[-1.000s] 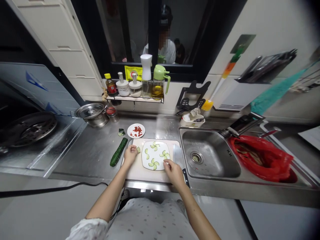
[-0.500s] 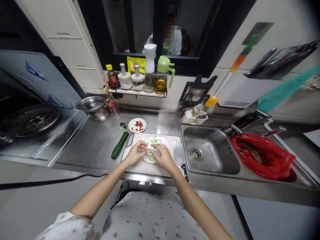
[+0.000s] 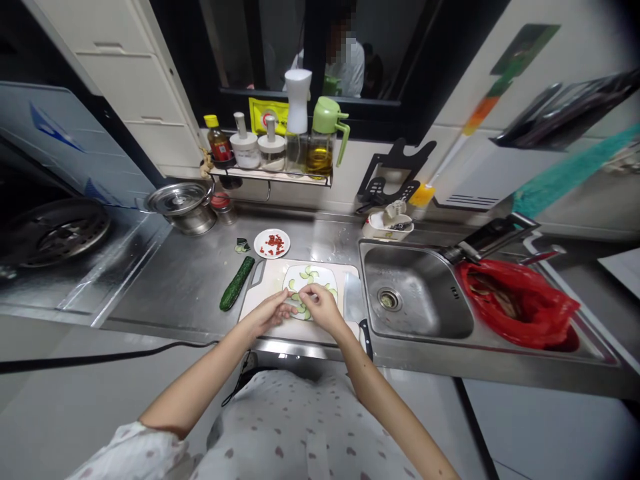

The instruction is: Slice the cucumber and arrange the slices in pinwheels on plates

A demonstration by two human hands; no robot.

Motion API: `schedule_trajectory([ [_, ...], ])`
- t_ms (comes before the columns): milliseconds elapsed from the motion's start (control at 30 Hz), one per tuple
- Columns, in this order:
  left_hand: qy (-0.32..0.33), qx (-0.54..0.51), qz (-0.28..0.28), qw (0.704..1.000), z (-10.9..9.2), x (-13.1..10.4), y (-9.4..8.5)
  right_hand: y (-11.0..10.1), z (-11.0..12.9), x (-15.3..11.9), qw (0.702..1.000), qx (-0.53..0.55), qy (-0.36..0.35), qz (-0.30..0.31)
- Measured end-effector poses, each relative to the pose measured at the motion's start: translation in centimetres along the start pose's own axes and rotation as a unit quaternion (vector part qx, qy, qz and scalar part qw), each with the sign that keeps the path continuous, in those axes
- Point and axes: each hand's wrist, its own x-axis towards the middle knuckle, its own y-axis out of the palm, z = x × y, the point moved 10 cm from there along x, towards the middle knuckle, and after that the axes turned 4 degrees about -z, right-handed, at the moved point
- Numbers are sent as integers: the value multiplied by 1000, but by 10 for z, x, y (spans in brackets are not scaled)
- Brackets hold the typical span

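A white plate (image 3: 327,277) with thin green-edged cucumber slices arranged on it lies on a pale cutting board (image 3: 260,293). Over the plate's near left part, my left hand (image 3: 273,312) has its fingers closed round something thin and pale, apparently cucumber slices. My right hand (image 3: 320,307) meets it from the right, thumb and forefinger pinched; what is between them is too small to make out. A whole cucumber (image 3: 237,284) rests left of the board. On the board's right side lies a knife (image 3: 367,339) with a black handle.
Behind the board are a small plate (image 3: 258,245) of chopped red pieces and some cucumber scraps (image 3: 242,245). A steel pot (image 3: 193,217) stands at the back left. To the right are the sink (image 3: 425,293) and a red bag (image 3: 520,307). A condiment shelf (image 3: 275,175) hangs above.
My hands, apart over the plate before, have come together at its near left part. My right fingers have closed into a pinch. The whole view has shifted slightly.
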Motion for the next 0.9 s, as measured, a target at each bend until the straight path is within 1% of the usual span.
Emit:
schedule_trajectory([
  [33, -21, -38, 14, 999, 4, 0, 4, 0, 0, 0, 1000, 3, -4, 0],
  [100, -37, -99, 33, 994, 6, -1, 10, -1, 1, -1, 1000, 17, -20, -3],
  [167, -34, -137, 42, 989, 3, 0, 12, -2, 2, -1, 998, 33, -44, -8],
  [267, -21, -161, 42, 986, -4, 3, 10, -1, 2, 1, 997, 34, -72, -12],
  [433, 0, -139, 33, 990, -14, 7, 3, 4, 2, 6, 995, 38, -93, 3],
  [633, -12, -99, 26, 995, -12, 11, -1, 6, 1, 6, 992, 42, -116, 21],
  [800, -2, -83, 17, 996, -11, 13, -2, 7, 4, 5, 990, 25, -136, 33],
  [900, 21, -79, 1, 997, -13, 13, -5, 8, 6, 4, 989, 13, -142, 36],
])
